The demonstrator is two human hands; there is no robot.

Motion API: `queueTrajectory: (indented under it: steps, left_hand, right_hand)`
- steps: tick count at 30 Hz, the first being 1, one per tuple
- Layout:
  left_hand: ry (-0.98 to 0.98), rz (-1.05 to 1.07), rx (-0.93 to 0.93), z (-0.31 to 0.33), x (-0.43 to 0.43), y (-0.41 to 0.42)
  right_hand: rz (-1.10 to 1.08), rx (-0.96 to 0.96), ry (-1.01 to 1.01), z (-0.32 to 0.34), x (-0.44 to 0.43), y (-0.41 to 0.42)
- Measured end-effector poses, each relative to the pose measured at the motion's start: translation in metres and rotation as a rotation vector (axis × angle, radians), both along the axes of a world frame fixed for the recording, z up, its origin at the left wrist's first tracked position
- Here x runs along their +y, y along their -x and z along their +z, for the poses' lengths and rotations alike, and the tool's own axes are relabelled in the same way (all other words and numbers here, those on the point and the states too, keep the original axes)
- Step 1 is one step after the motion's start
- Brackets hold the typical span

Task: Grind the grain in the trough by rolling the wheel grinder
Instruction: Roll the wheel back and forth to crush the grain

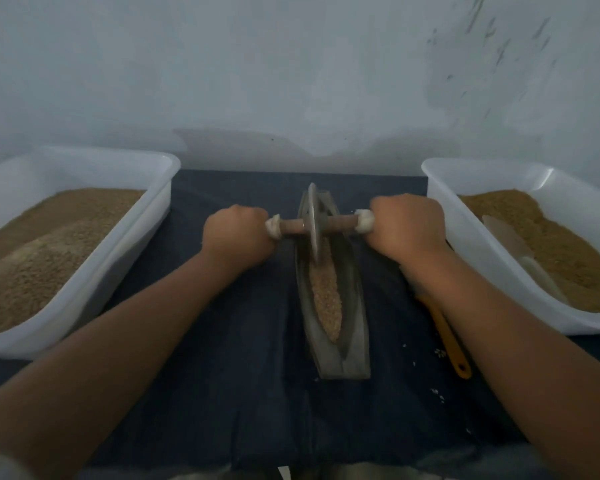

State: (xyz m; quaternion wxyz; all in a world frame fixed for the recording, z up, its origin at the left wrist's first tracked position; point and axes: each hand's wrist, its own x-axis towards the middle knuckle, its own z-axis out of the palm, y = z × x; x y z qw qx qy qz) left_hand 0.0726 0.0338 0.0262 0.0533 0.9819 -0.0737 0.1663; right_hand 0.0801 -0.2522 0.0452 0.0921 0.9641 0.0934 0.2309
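Grain (326, 296) lies tan in the long grey boat-shaped trough (355, 341) at the middle of the dark tabletop (222, 375); the thin metal wheel grinder (313, 220) stands near its far end, left hand (238, 233) and right hand (407, 225) each with grip clamped on its axle (340, 223).

Trough (350, 341) is seen as dull grey; grain (326, 296) in it is pale tan, speckled. Wheel grinder (313, 223) disc is read as grey metal, axle (291, 226) as rust-brown, with off-white end wraps (364, 221). Desk cloth (239, 393) is noted as plain dark navy, dotted with a few white loose grains (440, 353). Left tub (94, 289) and right tub (482, 258) are translucent white; granular fill (49, 254) is golden-brown. A pale beige scoop (510, 244) is seen in the right tub. Tool handle (451, 344) is yellow-orange. Wall (222, 64) is pale grey-white, marked by dark streaks at upper right.
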Motion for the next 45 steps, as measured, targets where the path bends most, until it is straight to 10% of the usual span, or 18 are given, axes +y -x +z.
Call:
queueTrajectory:
  steps: [7, 37, 45]
  left_hand:
    - [-0.166, -0.228, -0.263, -0.011, 0.02, 0.096]
    - [-0.113, -0.009, 0.069, 0.008, 0.0, 0.022]
    - [-0.143, -0.244, -0.263, -0.015, 0.018, 0.088]
  right_hand:
    - [0.12, 0.147, -0.237, -0.027, -0.029, 0.109]
    - [0.008, 0.088, -0.138, -0.008, -0.007, 0.023]
    - [0.127, -0.042, -0.152, -0.037, -0.032, 0.107]
